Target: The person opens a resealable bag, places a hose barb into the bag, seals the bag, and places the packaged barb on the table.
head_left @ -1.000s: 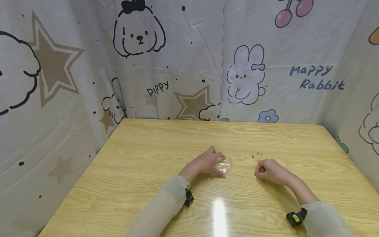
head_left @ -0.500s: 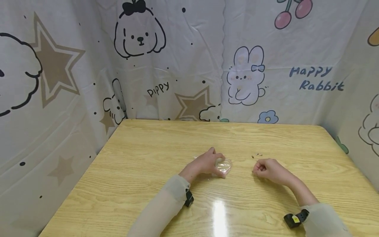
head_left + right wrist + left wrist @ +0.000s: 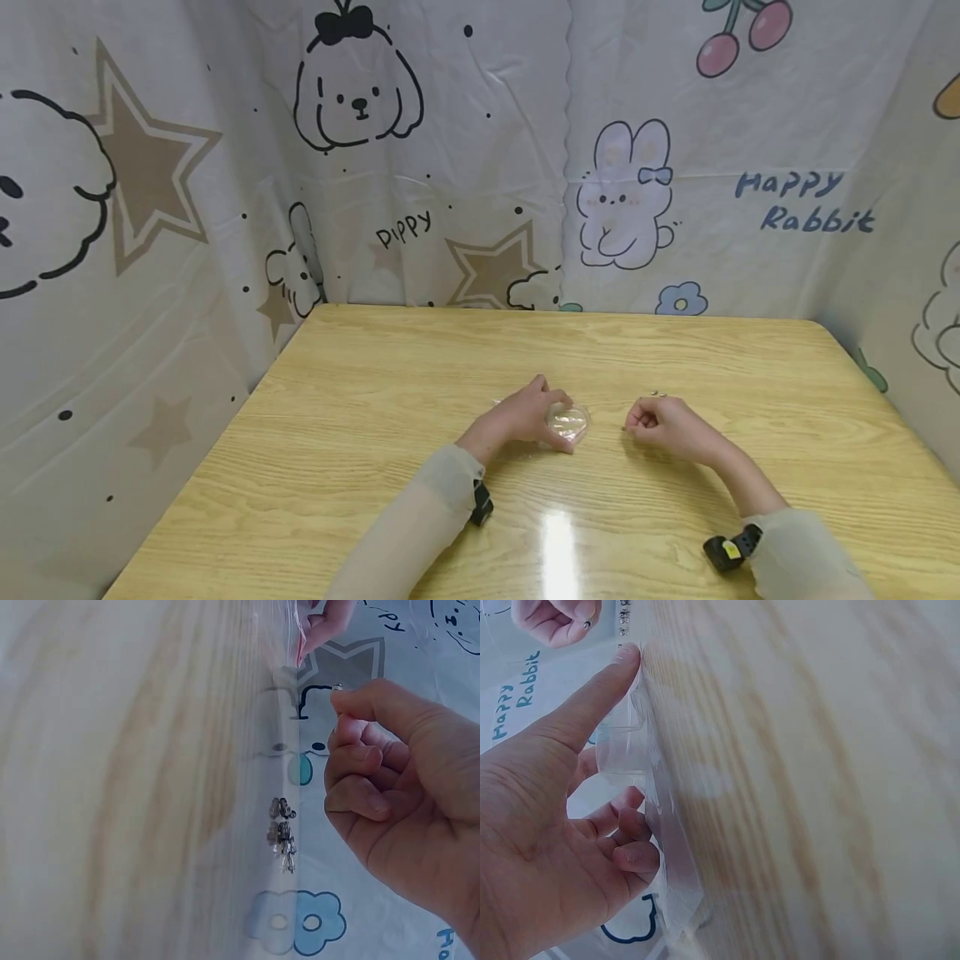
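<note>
The right hand (image 3: 666, 427) pinches a tiny metal piece (image 3: 337, 688); the left hand (image 3: 519, 416), thumb and fingers wide, grips a clear container (image 3: 569, 422) on the desk (image 3: 360, 408), seemingly to steady it. Loose metal bits (image 3: 283, 834) lie beyond the right hand.

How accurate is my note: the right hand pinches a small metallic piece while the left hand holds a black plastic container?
The colour is wrong: the plastic container is clear, as the left wrist view shows. The left hand does hold it, and the right hand pinches a small metallic piece.
</note>
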A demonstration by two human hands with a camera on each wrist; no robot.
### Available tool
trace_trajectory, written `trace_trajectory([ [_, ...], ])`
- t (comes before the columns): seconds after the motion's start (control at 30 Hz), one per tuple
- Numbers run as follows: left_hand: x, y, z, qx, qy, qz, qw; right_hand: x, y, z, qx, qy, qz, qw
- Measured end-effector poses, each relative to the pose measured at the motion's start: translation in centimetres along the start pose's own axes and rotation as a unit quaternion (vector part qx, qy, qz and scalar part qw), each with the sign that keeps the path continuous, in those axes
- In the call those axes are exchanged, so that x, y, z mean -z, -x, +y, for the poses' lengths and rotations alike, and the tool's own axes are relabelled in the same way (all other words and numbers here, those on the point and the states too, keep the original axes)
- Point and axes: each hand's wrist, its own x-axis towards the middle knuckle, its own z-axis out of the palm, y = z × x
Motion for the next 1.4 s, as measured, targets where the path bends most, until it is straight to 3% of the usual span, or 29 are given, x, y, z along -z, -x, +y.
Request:
trace_trajectory([
  [0.63, 0.0, -0.1, 0.0, 0.003, -0.002, 0.003, 1.0, -1.6, -3.5, -2.1, 0.04, 0.01, -0.027, 0.9988],
  [0.93, 0.0, 0.0, -0.1, 0.004, 0.002, -0.001, 1.0, -2.7, -5.2, -2.7, 0.06, 0.04, -0.043, 0.9965],
  [1.23, 0.2, 0.2, 0.0, -0.005, 0.008, 0.0, 1.0, -3.3, -5.9, -3.2, 0.08, 0.07, -0.047, 0.9932],
  [1.4, 0.1, 0.1, -0.2, -0.003, 0.002, 0.001, 1.0, -2.8, -5.6, -3.2, 0.068, 0.074, -0.029, 0.9945],
])
